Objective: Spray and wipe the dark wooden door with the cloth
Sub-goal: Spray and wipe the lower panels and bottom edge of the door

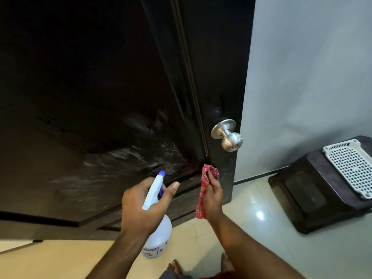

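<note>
The dark wooden door fills the left and centre of the view, with wet streaks across its lower panel. My left hand grips a white spray bottle with a blue nozzle aimed at the door. My right hand holds a red checked cloth and presses its top against the door's edge strip, just below the silver round knob.
A pale grey wall stands right of the door. A dark plastic stool with a white perforated basket on it sits on the glossy tiled floor at the right. My feet show at the bottom edge.
</note>
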